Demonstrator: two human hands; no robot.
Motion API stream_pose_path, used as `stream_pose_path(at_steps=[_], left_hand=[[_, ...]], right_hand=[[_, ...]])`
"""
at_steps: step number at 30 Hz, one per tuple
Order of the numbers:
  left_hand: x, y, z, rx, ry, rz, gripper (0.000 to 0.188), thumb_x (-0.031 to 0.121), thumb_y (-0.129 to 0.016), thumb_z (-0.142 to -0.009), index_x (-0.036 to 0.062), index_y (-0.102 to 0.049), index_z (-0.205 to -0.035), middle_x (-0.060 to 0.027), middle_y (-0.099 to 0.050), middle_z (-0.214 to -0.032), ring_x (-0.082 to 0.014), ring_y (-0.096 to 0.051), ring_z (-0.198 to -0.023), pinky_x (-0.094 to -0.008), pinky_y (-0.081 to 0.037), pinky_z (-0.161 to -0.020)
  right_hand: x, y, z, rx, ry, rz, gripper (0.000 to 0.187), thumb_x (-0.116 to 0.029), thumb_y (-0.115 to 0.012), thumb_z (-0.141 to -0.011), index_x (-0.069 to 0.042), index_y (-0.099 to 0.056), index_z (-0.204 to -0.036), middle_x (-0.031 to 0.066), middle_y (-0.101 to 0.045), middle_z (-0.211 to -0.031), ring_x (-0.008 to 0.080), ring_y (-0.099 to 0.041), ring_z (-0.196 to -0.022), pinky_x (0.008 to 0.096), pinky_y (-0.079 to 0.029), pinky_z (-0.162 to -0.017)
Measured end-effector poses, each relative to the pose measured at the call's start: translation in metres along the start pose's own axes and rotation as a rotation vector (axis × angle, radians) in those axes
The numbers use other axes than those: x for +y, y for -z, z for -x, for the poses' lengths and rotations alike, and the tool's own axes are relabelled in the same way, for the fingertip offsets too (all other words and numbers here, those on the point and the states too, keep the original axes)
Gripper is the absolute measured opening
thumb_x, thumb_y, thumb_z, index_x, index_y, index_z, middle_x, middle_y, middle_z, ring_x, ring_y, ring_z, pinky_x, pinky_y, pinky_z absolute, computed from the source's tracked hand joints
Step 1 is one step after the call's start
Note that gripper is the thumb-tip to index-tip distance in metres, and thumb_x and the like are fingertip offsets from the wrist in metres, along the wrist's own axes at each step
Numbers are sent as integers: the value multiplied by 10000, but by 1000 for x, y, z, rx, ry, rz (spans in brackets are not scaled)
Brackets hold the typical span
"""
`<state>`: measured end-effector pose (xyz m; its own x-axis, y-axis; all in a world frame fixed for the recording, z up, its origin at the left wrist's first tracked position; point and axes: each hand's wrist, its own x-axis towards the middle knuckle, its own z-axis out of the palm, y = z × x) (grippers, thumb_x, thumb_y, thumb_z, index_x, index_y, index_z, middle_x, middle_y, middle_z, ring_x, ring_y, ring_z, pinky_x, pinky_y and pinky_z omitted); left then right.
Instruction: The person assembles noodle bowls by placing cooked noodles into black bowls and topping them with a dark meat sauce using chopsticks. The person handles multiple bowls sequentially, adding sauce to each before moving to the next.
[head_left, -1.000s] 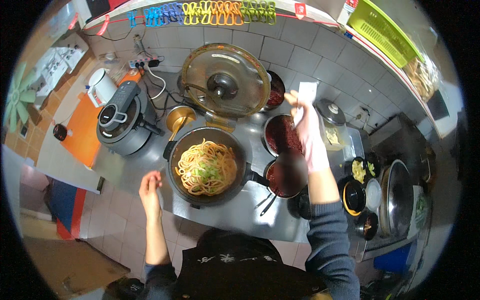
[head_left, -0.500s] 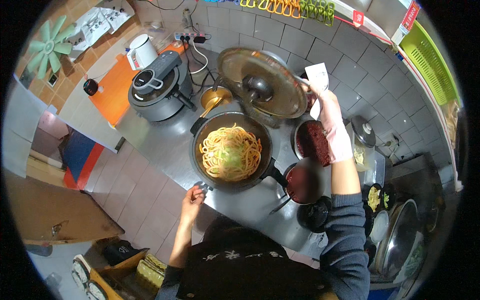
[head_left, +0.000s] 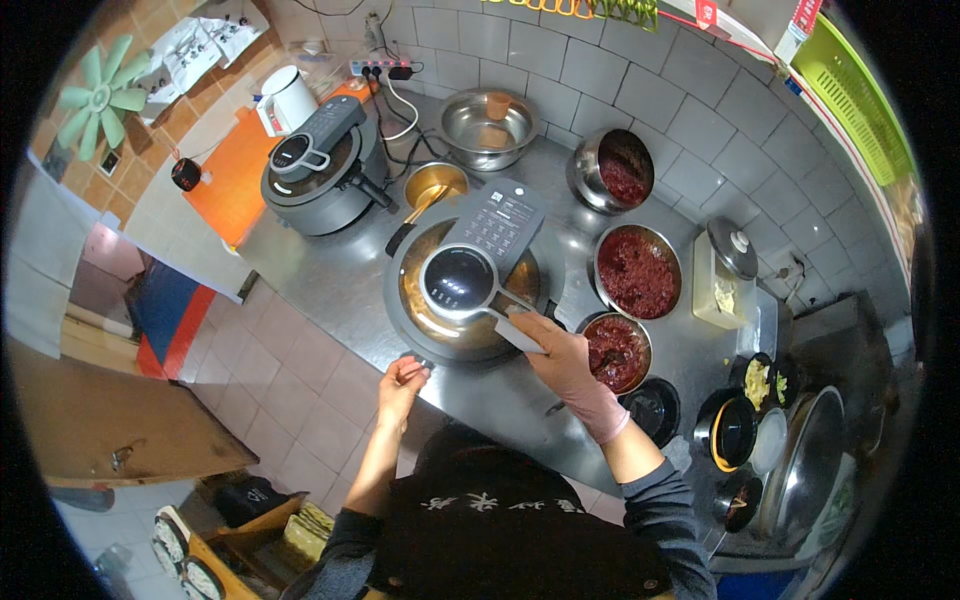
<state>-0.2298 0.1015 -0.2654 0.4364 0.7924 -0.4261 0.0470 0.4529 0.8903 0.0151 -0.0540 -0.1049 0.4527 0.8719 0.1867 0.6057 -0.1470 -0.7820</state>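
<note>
2 hands reach past a black apron (head_left: 500, 525), and I watch from far off; it has white writing on it, too blurry for me. The left hand (head_left: 402, 388) has bent fingers at the near side of the pot (head_left: 399, 239), and I can't tell if they pinch the small dark tab (head_left: 426, 363) there. The right hand (head_left: 558, 358), in a thin pink glove, is closed on a white flat piece (head_left: 520, 334) by the lid (head_left: 440, 332). I can't tell if it grips the lid's handle too.

The pot is on the shiny steel table (head_left: 340, 290), with the lid flat over it. 0.5 s ago the lid was tipped up and I saw noodles; now it hides them. The grey button panel (head_left: 508, 222) on top has tiny pale print that I can't make out.

Right of the pot are 3 bowls (head_left: 588, 180) of red stuff. Farther back, a silver bowl (head_left: 465, 125) has come into sight. High up, the clips (head_left: 632, 12) are cut off.
</note>
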Motion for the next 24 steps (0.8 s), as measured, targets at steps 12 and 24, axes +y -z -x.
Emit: stream_pose_path(at_steps=[12,24], left_hand=[[3,4,-3,-101,217,286,204,171,-624,-951,-12,-603,-1038,-143,-695,-950,-210,-690,-837,-314,-577,-775],[-5,6,-6,-156,322,387,369,351,-570,-980,-15,-590,-1014,-160,-683,-963,-225,-667,-832,-351,-562,-789]], right_hand=[[14,-25,7,239,61,-16,374,-16,-635,-786,-125,-682,-1140,96,-684,-1141,260,-680,-1008,344,-553,-860],[7,-23,8,170,3,-18,472,50,-621,-757,-104,-666,-1201,112,-661,-1212,227,-641,-1124,309,-504,-947]])
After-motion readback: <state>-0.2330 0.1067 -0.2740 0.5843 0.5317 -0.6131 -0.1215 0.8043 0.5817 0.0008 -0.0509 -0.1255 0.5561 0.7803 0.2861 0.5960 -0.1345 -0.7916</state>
